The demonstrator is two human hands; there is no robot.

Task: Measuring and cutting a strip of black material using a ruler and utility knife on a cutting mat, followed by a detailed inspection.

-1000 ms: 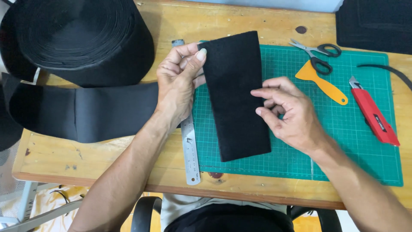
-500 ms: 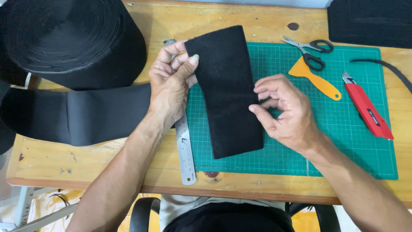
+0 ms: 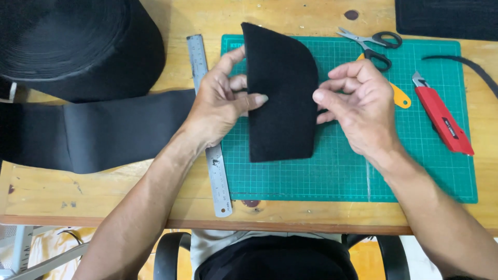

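A cut piece of black elastic band is lifted over the green cutting mat and bent into a curve, its right edge rolling over. My left hand pinches its left edge with thumb and fingers. My right hand holds the curved right edge with its fingertips. A large roll of the same black band sits at the back left, with its loose end running across the wooden table toward my left wrist.
A steel ruler lies along the mat's left edge, partly under my left hand. Scissors, an orange scraper and a red utility knife lie on the mat's right side. Black material sits at the back right.
The black piece, lying flat on the mat before, is now lifted and folded into a curve. Both hands have moved up to grip its two long edges.
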